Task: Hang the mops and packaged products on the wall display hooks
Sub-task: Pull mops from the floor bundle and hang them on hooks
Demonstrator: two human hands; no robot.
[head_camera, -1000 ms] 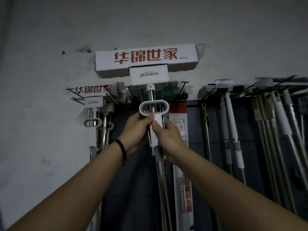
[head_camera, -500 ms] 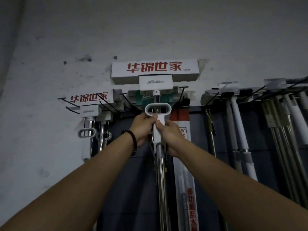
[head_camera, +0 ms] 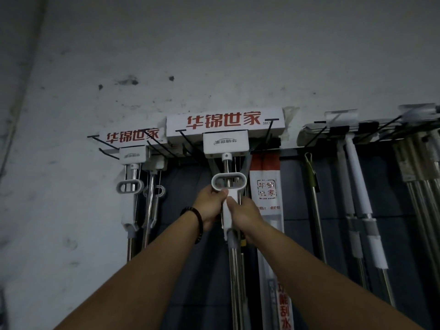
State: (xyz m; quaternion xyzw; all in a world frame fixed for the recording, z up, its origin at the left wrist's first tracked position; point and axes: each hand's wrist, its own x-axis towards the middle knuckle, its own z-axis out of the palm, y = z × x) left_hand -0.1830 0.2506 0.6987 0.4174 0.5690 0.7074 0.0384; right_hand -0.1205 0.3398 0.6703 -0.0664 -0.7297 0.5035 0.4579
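Left hand (head_camera: pixel 210 206) and right hand (head_camera: pixel 246 216) each have a closed grip round the white plastic slider (head_camera: pixel 229 219) of a steel-poled mop (head_camera: pixel 234 270), under its oval loop. Its red-lettered white boxed head (head_camera: pixel 223 123) sits high on the grey wall (head_camera: pixel 214 55) among black wire hooks (head_camera: pixel 267 136).

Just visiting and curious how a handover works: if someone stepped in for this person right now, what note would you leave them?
The left grip holds the mop just under its white loop handle.
The right grip holds the same mop's white sleeve, slightly lower.
The mop's boxed head is up among the wall hooks; I cannot tell whether it is fully seated.
Done: two mops hang to the left, and a long packaged product to the right.
Left: check that it rests on the hooks, then let go.
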